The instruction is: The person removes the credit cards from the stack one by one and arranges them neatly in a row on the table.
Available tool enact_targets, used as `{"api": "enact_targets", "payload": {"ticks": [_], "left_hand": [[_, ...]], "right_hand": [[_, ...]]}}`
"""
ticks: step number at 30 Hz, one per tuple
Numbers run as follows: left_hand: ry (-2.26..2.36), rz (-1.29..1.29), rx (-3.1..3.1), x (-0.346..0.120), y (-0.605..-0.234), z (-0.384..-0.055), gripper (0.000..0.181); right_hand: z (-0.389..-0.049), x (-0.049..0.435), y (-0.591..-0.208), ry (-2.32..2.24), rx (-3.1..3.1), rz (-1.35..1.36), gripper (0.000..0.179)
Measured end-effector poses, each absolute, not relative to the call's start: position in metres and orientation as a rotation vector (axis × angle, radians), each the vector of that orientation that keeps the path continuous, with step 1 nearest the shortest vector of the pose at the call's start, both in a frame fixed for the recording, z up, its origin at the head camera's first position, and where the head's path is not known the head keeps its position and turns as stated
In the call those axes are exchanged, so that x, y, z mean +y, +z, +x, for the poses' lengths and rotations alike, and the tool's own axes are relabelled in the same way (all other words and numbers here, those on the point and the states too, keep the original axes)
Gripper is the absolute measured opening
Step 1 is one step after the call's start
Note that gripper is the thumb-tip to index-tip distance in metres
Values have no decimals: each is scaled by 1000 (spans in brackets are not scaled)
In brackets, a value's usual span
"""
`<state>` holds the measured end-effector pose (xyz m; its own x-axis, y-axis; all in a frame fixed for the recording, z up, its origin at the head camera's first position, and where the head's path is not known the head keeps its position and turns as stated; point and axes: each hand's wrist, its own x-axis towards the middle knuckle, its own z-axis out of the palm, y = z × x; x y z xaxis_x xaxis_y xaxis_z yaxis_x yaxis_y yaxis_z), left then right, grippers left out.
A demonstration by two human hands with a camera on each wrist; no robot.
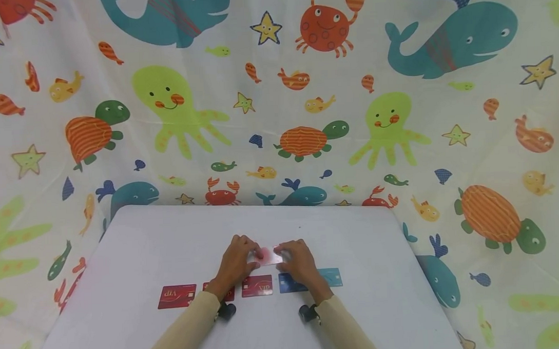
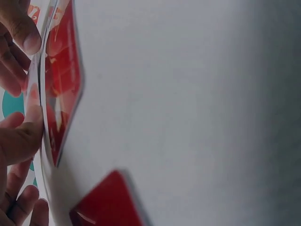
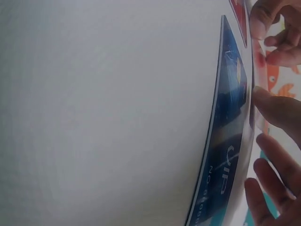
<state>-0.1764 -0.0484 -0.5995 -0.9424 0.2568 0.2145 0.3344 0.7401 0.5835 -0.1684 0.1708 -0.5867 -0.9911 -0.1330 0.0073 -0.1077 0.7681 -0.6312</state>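
A pale pinkish card (image 1: 271, 258) is held up between the two hands near the middle of the white table. My left hand (image 1: 238, 260) pinches its left end between thumb and fingers. Its right end is pinched by my right hand (image 1: 297, 260). Both wrist views show the card edge-on, with the thumbs on its near side. Nearer the body lie a red VIP card (image 1: 257, 286) and a dark blue card (image 3: 225, 127), which the right wrist partly covers in the head view. Another red card (image 1: 229, 294) is partly hidden under the left wrist.
A further red VIP card (image 1: 177, 296) lies at the left end of the row, and a light blue card (image 1: 331, 277) at the right end. The white table (image 1: 376, 299) ends at a hanging cloth (image 1: 261, 180) printed with sea animals.
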Motion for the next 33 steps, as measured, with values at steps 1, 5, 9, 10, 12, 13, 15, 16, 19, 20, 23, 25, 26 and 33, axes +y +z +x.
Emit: {"api": "enact_targets", "payload": {"ticks": [1, 5, 9, 10, 12, 13, 15, 16, 19, 20, 23, 25, 26, 33], "left_hand": [[-970, -480, -2822, -49, -600, -176, 24], [-960, -490, -2819, -50, -601, -176, 26], [-992, -496, -2813, -52, -601, -176, 26], [-1000, -492, -2816, -52, -601, -175, 26], [-1006, -478, -2828, -53, -602, -175, 27], [-1007, -470, -2834, -53, -602, -175, 27], [-1011, -456, -2841, -53, -603, -175, 27], [-1013, -452, -2844, -53, -603, -176, 27], [-1022, -454, -2845, -53, -603, -176, 27], [-1018, -456, -2845, -54, -603, -176, 27], [-1004, -467, -2851, -54, -603, -176, 28], [-993, -476, -2859, -54, -602, -176, 30], [-985, -481, -2862, -54, -602, -176, 31], [-983, -503, -2856, -53, -598, -174, 36]], "right_hand": [[-168, 170, -587, -1033, 2920, -196, 40], [-170, 170, -586, -992, 2938, -194, 39], [-172, 173, -589, -956, 2962, -236, 38], [-173, 174, -590, -948, 2967, -254, 37], [-175, 176, -592, -942, 2969, -286, 38], [-176, 177, -593, -937, 2971, -302, 38], [-178, 179, -595, -934, 2965, -324, 39], [-179, 180, -596, -929, 2963, -332, 39], [-181, 181, -597, -930, 2948, -333, 40], [-181, 182, -597, -931, 2943, -327, 40], [-181, 182, -597, -938, 2929, -302, 40], [-181, 183, -597, -940, 2925, -290, 39], [-181, 183, -596, -956, 2916, -281, 39], [-178, 188, -588, -1117, 2827, -282, 38]]}}
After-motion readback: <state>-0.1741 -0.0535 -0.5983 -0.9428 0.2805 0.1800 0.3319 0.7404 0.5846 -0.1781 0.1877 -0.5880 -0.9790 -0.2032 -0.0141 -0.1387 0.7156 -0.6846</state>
